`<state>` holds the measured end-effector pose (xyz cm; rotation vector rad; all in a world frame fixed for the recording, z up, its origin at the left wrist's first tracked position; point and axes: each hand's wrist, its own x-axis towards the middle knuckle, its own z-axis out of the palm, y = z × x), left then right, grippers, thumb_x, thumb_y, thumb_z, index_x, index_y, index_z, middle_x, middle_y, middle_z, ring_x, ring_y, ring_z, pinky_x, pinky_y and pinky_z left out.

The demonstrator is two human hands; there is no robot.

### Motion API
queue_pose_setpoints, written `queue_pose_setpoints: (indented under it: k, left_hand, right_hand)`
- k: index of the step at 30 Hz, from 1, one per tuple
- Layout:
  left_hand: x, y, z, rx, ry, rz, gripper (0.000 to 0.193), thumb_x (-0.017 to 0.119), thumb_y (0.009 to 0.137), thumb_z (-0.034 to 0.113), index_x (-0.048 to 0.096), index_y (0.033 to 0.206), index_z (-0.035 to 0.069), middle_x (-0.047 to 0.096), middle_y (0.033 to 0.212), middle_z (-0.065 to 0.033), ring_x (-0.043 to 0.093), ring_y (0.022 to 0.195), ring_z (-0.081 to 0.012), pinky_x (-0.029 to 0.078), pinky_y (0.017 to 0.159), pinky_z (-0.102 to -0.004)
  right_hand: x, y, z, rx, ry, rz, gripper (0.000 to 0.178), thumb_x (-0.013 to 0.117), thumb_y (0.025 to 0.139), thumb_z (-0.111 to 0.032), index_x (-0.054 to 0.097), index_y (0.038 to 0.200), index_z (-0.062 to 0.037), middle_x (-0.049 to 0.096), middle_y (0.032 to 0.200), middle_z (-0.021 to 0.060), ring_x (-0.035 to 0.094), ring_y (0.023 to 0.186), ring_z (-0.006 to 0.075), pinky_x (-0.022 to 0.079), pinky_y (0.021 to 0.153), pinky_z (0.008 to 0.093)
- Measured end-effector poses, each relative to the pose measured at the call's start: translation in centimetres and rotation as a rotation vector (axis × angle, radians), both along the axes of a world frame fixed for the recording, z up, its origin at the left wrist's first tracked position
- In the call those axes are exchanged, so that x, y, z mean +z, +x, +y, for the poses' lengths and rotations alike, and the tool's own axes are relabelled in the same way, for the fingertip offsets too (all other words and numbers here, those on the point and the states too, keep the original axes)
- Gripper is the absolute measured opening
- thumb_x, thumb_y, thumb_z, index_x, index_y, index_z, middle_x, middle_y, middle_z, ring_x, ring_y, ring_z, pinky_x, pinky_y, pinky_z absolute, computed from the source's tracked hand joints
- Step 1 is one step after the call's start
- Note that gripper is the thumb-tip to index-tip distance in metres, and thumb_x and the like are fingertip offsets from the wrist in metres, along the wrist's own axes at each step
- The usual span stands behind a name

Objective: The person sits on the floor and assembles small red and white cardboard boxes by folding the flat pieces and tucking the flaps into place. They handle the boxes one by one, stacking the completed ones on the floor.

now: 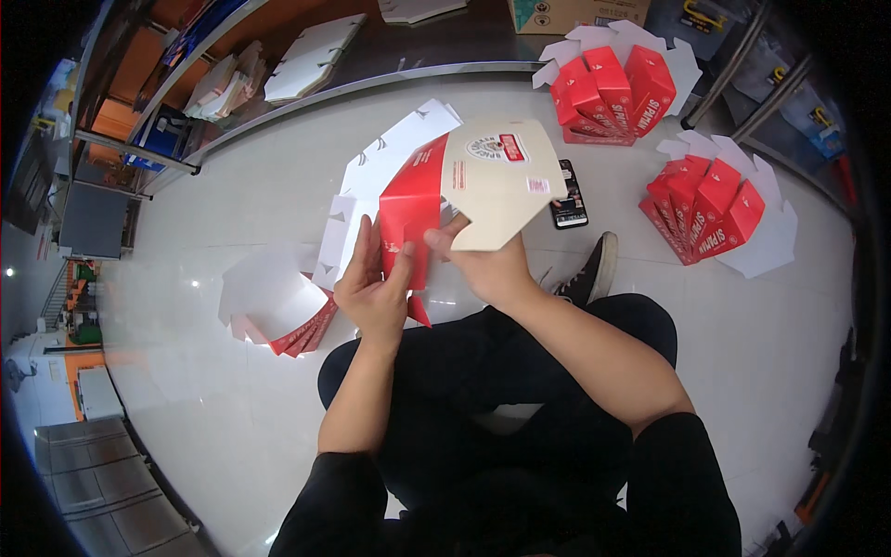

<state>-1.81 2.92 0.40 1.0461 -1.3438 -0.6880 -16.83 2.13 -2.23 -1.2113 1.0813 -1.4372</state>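
Note:
In front of my crossed legs I hold a partly folded paper food box [411, 200], with a red side and a cream panel [501, 176] that bears a round printed badge. My left hand [374, 288] pinches the lower red part between thumb and fingers. On the panel's near edge my right hand [492, 269] is closed, its thumb against the red side and most fingers hidden behind the card. White flat box blanks [362, 167] lie beyond and to the left of the held box, partly covered by it.
Nested red boxes [608, 97] stand at the far right, with another nested group [705, 209] nearer. More nested boxes [302, 330] lie on the left. A phone [569, 195] rests by my shoe [594, 269]. Across the back runs a metal-edged shelf [390, 79] holding white card stacks [316, 56].

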Motion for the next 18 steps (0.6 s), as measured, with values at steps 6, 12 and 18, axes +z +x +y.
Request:
queue_pose_setpoints:
  k: [6,12,18]
  left_hand:
    - [-0.5,-0.2,-0.2,-0.094,-0.018,0.039,0.06,0.073,0.087,-0.003,0.046,0.14,-0.012,0.061,0.129,-0.0261,0.063,0.115,-0.0237,0.052,0.099,-0.0344]
    - [0.6,1.2,-1.1,-0.271,0.151,-0.069,0.075,0.076,0.081,-0.002,0.04,0.147,-0.005,0.056,0.138,-0.0242,0.062,0.118,-0.0247,0.054,0.095,-0.0341]
    - [1.2,1.9,-1.6,-0.371,0.341,-0.197,0.08,0.071,0.077,-0.006,0.039,0.15,0.0,0.058,0.136,-0.0192,0.061,0.119,-0.0235,0.061,0.079,-0.0274]
  right_hand:
    - [1.1,-1.1,-0.6,0.095,0.033,0.043,0.027,0.08,0.085,-0.021,0.066,0.095,-0.0006,0.069,0.09,0.0074,0.066,0.078,0.015,0.054,0.069,0.0307]
    - [2.1,-2.8,-1.0,0.203,-0.08,0.557,0.051,0.07,0.087,-0.049,0.065,0.11,-0.0028,0.068,0.096,0.0118,0.065,0.088,0.0277,0.053,0.081,0.0401]
    - [0.6,-1.5,-0.6,0.227,-0.17,0.29,0.052,0.072,0.088,-0.045,0.063,0.118,-0.0033,0.07,0.104,0.0136,0.066,0.093,0.0266,0.052,0.084,0.0389]
